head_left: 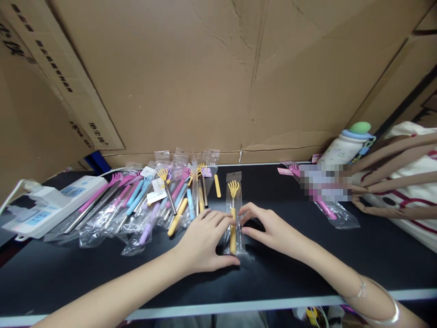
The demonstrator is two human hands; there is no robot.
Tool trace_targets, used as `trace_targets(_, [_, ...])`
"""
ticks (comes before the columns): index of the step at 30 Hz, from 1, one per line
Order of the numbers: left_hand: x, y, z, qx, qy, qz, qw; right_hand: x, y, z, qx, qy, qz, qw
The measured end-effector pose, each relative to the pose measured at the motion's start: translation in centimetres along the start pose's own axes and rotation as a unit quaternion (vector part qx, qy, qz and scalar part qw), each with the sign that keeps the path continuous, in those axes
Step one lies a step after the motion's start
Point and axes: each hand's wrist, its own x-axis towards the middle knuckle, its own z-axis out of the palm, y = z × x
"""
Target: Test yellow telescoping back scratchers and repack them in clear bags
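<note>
A yellow back scratcher in a clear plastic sleeve lies lengthwise on the black table, its claw end pointing away from me. My left hand rests on the sleeve's left side, fingers pressed against it and thumb at its near end. My right hand touches the sleeve's right edge with its fingertips drawn together around the handle. Both hands grip the package between them.
A pile of bagged scratchers in pink, blue, purple and yellow lies to the left, beside a white power strip. Cardboard walls close off the back. To the right are a bagged pink scratcher, a bottle and a tote bag.
</note>
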Motion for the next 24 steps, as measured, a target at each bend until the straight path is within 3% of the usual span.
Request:
trace_targets(5, [-0.2, 0.6, 0.3, 0.068, 0.014, -0.018, 0.997, 0.0, 0.0, 0.3, 0.115, -0.022, 0.008, 0.993])
trace_targets(12, [-0.1, 0.4, 0.2, 0.034, 0.0, -0.069, 0.997, 0.6, 0.1, 0.9, 0.207, 0.004, -0.015, 0.978])
trace_targets(18, [0.0, 0.0, 0.1, -0.168, 0.024, -0.113, 0.979, 0.5, -0.7, 0.5, 0.119, 0.07, -0.051, 0.989])
trace_targets(24, [0.2, 0.6, 0.1, -0.432, 0.031, -0.152, 0.888, 0.5, -0.8, 0.6, 0.026, 0.07, -0.074, 0.994])
